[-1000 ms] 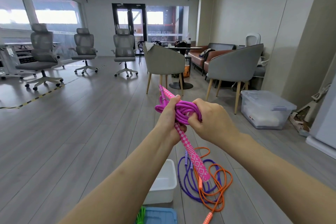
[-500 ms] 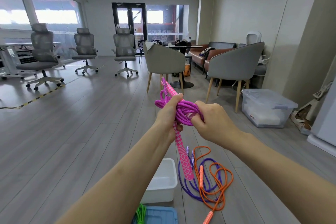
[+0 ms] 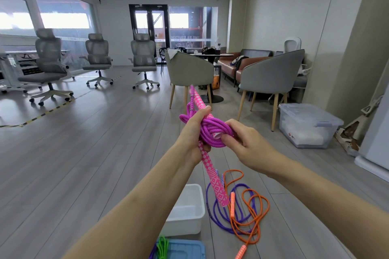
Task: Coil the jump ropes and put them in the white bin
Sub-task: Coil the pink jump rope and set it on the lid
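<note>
While left hand (image 3: 194, 132) grips pink handles (image 3: 212, 174) (long axis near-vertical), right hand (image 3: 242, 143) pinches magenta coil (image 3: 212, 130); white bin (image 3: 189, 216) directly below left forearm

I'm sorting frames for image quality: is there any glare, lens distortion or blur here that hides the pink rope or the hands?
Head view: the windows are blown out white; wide-angle bending curves the wall edges at the right; the pink jump rope, left hand and right hand are sharp and evenly lit, and the white bin is clear too.

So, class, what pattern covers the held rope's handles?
White diamonds on the pink handle; head view.
</note>
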Tool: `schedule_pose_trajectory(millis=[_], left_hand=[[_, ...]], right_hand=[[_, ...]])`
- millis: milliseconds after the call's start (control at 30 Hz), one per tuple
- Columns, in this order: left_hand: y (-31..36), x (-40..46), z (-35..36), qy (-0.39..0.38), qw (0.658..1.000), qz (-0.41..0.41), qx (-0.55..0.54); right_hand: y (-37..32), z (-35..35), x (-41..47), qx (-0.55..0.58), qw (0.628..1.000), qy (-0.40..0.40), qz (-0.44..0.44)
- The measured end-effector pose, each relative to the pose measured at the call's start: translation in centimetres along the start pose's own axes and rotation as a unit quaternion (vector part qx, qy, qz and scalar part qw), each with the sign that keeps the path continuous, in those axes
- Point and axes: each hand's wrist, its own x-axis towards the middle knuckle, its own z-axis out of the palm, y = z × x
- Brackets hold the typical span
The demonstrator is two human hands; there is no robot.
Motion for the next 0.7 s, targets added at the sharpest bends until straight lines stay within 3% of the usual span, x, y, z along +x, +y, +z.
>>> schedule_pose_trajectory(millis=[200, 433, 500, 600, 700], left_hand=[[0.3, 0.1, -0.6, -0.035, 0.999, -0.032, 0.008], [0.4, 0.2, -1.1, -0.078, 0.989, 0.022, 0.122], [0.2, 0.3, -1.1, -0.07, 0.99, 0.025, 0.124], [0.0, 0.8, -1.3, -0.024, 0.997, 0.032, 0.068], [-0.5, 1.5, -1.6, 0.018, 0.998, 0.063, 0.011]], right_hand=[[1.2, -0.4, 0.5, -0.095, 0.994, 0.0, -0.044], [2.5, -1.0, -0.1, -0.096, 0.995, -0.027, -0.004], [2.5, -0.5, -0.3, -0.071, 0.997, -0.003, 0.03], [1.6, 0.3, -0.5, 0.054, 0.992, 0.067, 0.093], [0.2, 1.8, -0.6, 0.117, 0.983, 0.072, 0.123]])
